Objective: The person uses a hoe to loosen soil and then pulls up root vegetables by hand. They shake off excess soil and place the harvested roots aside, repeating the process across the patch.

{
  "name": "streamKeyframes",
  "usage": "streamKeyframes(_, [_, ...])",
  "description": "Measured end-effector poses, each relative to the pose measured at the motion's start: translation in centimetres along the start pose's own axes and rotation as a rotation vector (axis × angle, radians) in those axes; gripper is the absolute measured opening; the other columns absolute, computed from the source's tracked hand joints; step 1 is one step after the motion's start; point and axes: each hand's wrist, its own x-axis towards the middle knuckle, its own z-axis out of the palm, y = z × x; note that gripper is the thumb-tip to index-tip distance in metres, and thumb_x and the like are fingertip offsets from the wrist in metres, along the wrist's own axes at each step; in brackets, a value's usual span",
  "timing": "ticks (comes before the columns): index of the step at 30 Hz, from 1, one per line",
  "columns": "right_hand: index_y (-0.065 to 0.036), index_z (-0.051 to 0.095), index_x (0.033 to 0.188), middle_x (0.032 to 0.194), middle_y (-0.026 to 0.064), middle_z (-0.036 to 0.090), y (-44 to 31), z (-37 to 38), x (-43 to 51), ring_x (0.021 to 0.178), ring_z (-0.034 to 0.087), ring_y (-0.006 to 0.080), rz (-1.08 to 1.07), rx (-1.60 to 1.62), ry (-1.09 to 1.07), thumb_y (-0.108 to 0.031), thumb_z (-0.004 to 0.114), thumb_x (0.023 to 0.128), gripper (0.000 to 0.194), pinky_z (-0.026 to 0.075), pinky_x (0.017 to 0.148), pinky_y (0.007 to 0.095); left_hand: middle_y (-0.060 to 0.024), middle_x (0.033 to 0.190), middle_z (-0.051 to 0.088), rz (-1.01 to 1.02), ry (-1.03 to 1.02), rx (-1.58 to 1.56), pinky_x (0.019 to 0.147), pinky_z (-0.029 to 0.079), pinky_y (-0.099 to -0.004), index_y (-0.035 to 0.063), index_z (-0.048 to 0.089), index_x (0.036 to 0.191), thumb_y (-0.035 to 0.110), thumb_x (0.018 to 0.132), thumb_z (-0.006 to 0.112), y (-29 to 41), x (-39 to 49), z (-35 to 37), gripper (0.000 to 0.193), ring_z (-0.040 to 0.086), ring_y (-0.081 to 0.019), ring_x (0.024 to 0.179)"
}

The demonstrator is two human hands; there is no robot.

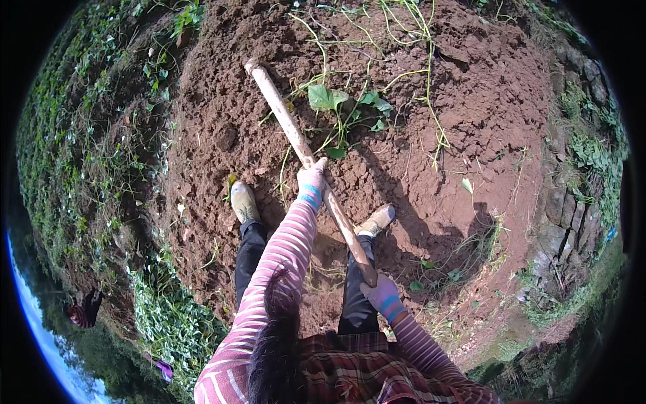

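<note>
A long, pale wooden tool handle slants across the view, its thicker far end over loose reddish soil. No blade can be made out at that end. My left hand, in a knit glove with blue bands at the cuff, grips the handle around its middle. Closer to my body, my right hand in a matching glove holds the near end. Trailing vines with a few heart-shaped green leaves lie on the soil just beyond the left hand, beside the handle.
My boots stand apart on the broken soil. Leafy vine rows cover the left side, with a pile of cut vines lower down. Rocks edge the plot at right. Far off at lower left is another person.
</note>
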Motion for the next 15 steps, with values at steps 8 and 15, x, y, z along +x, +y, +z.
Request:
streamKeyframes(8, [0.001, 0.061, 0.105, 0.091, 0.0242, 0.068, -2.6, 6.0, -1.6, 0.088, 0.068, 0.0376, -0.062, 0.206, -0.233, -0.042, 0.069, 0.082, 0.050, 0.052, 0.077, 0.0433, -0.0036, 0.070, 0.056, -0.055, -0.200, -0.128, 0.048, 0.050, -0.0372, 0.0114, 0.057, 0.093, 0.027, 0.095, 0.061, 9.1, 3.4, -4.1, 0.016, 0.056, -0.0212, 0.054])
streamKeyframes(15, [-0.008, 0.063, 0.110, 0.089, 0.0193, 0.071, 8.7, 7.1, 7.5, 0.085, 0.068, 0.0371, -0.044, -0.019, 0.012, -0.047, 0.066, 0.080, 0.049, 0.054, 0.080, 0.0443, -0.0008, 0.066, 0.052, 0.016, -0.124, -0.062, 0.053, 0.049, -0.0353, 0.0130, 0.058, 0.090, 0.029, 0.091, 0.065, -0.1, 2.8, -3.9, 0.017, 0.053, -0.0178, 0.056])
